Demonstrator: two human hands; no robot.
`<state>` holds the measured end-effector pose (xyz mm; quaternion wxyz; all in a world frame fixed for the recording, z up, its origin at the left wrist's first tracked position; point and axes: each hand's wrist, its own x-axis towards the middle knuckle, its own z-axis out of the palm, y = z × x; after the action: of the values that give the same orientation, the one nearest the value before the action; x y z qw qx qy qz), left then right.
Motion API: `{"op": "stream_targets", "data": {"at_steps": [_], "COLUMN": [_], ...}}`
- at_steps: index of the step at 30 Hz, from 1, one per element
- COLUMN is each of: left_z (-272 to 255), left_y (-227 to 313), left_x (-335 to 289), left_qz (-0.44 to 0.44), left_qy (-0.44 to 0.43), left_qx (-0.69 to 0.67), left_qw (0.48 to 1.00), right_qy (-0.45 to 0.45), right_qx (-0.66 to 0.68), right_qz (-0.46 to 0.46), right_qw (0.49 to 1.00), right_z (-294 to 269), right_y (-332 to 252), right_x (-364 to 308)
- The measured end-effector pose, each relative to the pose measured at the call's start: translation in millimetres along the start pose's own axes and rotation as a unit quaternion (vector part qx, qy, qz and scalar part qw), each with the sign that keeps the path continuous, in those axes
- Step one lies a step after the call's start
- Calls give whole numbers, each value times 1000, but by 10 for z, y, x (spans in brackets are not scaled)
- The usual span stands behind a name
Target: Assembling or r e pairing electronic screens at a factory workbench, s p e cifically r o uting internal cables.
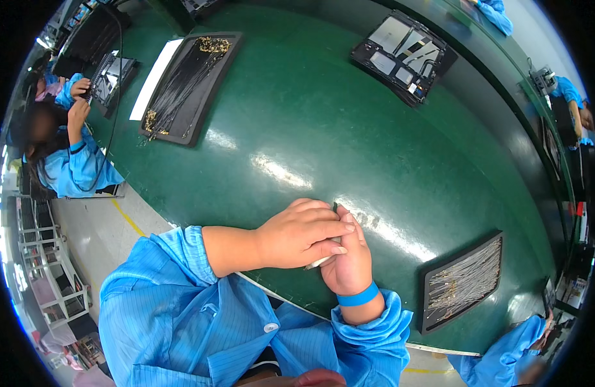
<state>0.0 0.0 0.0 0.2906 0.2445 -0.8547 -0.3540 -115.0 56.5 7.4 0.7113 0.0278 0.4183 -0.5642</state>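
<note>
We see the left hand (298,233) and right hand (350,261) closed in a shared grip around a mostly hidden white object (319,262), apparently steadying it, left of the nearer cable tray (426,300).

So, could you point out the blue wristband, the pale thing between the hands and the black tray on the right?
Blue wristband (358,298): head view, middle of the band.
Pale thing (320,262): head view, its lower exposed end.
Black tray (426,302): head view, its left rim.

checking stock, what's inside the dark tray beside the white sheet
The dark tray holds thin dark strands with gold-coloured pieces at both ends; anything beneath the strands is covered.
</note>
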Motion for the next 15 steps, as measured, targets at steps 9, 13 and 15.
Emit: {"op": "stream_targets", "data": {"at_steps": [9, 13, 15], "left_z": [120, 190, 223], "left_y": [65, 103, 117], "left_x": [28, 39, 44], "left_qz": [8, 10, 11], "left_qy": [0, -6, -7], "left_qx": [8, 18, 21], "left_qw": [1000, 1000, 1000], "right_qy": [-1, -10, -9], "right_qx": [8, 13, 13], "right_qz": [-5, -6, -4], "right_qw": [1000, 1000, 1000], "right_z": [-124, -199, -235], "right_y": [-42, -69, -74], "right_x": [-42, -76, -87]}}
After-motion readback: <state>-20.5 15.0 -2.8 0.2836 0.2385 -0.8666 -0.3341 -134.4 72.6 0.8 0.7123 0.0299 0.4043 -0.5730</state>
